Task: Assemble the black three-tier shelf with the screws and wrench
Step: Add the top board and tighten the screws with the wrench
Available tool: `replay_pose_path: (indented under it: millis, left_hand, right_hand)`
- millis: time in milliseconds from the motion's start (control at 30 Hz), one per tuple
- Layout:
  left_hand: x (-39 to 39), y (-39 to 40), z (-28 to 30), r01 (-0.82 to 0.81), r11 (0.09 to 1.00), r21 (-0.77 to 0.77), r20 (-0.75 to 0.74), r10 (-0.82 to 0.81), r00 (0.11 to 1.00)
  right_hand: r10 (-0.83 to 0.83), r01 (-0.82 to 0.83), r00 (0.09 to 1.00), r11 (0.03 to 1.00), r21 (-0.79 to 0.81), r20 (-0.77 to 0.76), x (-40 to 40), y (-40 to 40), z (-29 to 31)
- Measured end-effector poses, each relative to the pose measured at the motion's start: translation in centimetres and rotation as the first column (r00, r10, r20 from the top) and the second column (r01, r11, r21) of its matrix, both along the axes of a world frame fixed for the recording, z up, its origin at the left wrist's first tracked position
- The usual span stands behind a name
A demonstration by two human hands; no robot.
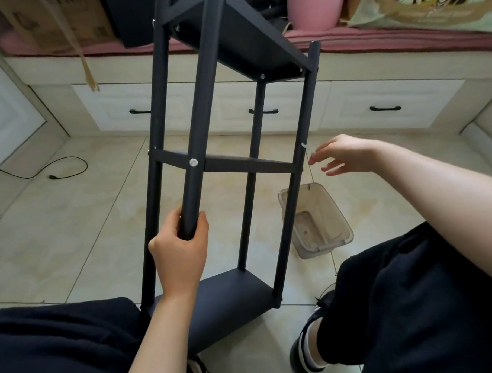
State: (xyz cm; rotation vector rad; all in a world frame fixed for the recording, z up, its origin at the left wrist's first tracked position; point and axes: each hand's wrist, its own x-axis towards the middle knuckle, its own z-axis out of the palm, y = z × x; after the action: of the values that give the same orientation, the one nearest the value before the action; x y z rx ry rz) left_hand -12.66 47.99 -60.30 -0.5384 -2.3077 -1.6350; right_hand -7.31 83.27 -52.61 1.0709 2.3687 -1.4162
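Black shelf frame (227, 164) is standing on tile floor (71, 222) btwn person's knees, tilting. L hand (179, 245) is gripping end of near post (195, 149). R hand (342, 154) is hovering w/ fingers spread loose, just beside right post (300, 155), holding nothing. Clear plastic bin (320, 225) is lying behind frame.

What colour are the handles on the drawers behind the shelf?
Black. The drawer handles stand out against the white drawer fronts, clearest in the head view.

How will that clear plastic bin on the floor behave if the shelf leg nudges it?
The clear plastic bin looks thin-walled and nearly empty, so probably light. On the smooth floor tiles it would likely slide rather than resist. It already sits tilted beside the shelf, so it may tip.
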Motion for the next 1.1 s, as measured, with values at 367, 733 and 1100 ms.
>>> replay_pose_path:
  millis: [367,733,1100]
  left_hand:
    - [-0.6,0.0,0.2,0.036,0.995,-0.09,-0.112,-0.046,0.993]
    - [-3.4,-1.1,-3.2,-0.17,0.966,-0.197,-0.005,0.172,0.985]
    - [-4.8,-1.3,-4.7,-0.192,0.944,-0.269,0.202,0.25,0.947]
  right_hand:
    - [-0.157,0.111,0.974,0.961,-0.254,-0.165,-1.7,-0.2,-1.1]
    - [-0.23,0.128,0.914,0.946,-0.299,-0.335,-1.0,-3.0,-0.3]
    - [-0.337,0.17,0.813,0.918,-0.359,-0.475,-1.8,-7.1,1.9]
